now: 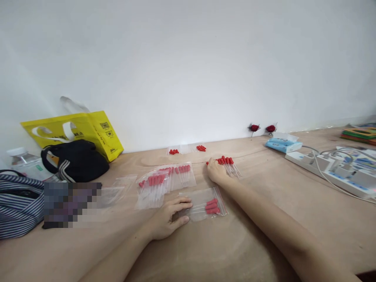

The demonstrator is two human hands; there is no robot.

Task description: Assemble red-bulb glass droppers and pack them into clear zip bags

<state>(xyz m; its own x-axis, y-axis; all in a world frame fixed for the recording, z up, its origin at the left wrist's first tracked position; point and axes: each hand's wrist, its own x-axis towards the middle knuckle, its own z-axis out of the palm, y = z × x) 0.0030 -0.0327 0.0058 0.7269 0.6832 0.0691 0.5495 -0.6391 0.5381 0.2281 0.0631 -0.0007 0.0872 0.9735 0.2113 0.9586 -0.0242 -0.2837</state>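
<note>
A clear zip bag [199,216] lies flat in front of me, holding several droppers with red bulbs [212,206] and thin clear stems. At its left end rests my left hand [169,216], thumb and fingers apart, touching the bag's edge. My right hand [216,170] reaches past the bag to a loose row of red-bulbed droppers [226,160]. Its fingers are curled, and a red bulb peeks out at the fingertips; the rest of that grip is hidden. Filled bags of droppers [155,188] overlap just beyond my left hand.
Flat clear bags [113,194] lie at left, near a striped bag [20,205], a black cloth item [78,162] and a yellow bag [110,143]. Loose red bulbs [174,152] sit by the wall. A tissue pack [283,145] and a power strip [331,174] with cables stand right.
</note>
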